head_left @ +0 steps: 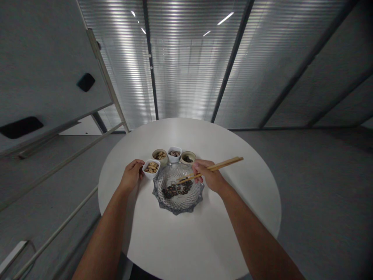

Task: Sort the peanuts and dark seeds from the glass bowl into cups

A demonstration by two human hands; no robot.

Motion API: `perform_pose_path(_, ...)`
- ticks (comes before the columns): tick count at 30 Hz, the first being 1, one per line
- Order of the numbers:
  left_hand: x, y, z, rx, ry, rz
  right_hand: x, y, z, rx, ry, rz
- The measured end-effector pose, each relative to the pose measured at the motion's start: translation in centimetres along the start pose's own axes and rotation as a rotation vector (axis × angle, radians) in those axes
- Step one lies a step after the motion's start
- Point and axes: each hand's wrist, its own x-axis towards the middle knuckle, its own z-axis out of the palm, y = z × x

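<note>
Cut-glass dish sits near the middle of the round white table, with a loose cluster of dark ring-shaped pieces lying in its lower half. Seen from the head camera, 4 small bowls stand in an arc around the far and left edges of the dish. A white square bowl of pale nuts is just beside the dish's left edge. Behind it are a beige round bowl, also holding pale nuts, a second white square bowl with a dark and pale mix, and an olive-rimmed round bowl with dark contents.

So far, the dish holds only the dark pieces, while all 4 bowls hold food; the pictures show no pale nuts in the dish.

The left hand is nearest the first white bowl, its fingers lightly curled and touching the rim, though a firm grip cannot be confirmed. The right hand is closed around a pair of bamboo chopsticks, whose tips reach over the dark pieces. Their tips stand nearly together, and it is hard to tell whether they hold a piece.
</note>
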Motion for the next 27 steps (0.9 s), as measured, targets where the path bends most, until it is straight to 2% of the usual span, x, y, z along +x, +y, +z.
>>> perform_pose_path(9,0.34,-0.48,-0.13,-0.021,-0.005,-0.013,-0.09,0.19,-0.13,-0.109,-0.040,-0.006)
perform_pose_path(21,0.12,-0.21,0.12,0.022,0.006,0.013,0.02,0.17,0.47,-0.099,0.033,0.036)
perform_pose_path(27,0.29,-0.54,-0.04,0.015,0.010,0.006,0.08,0.39,0.47,-0.064,0.057,-0.002)
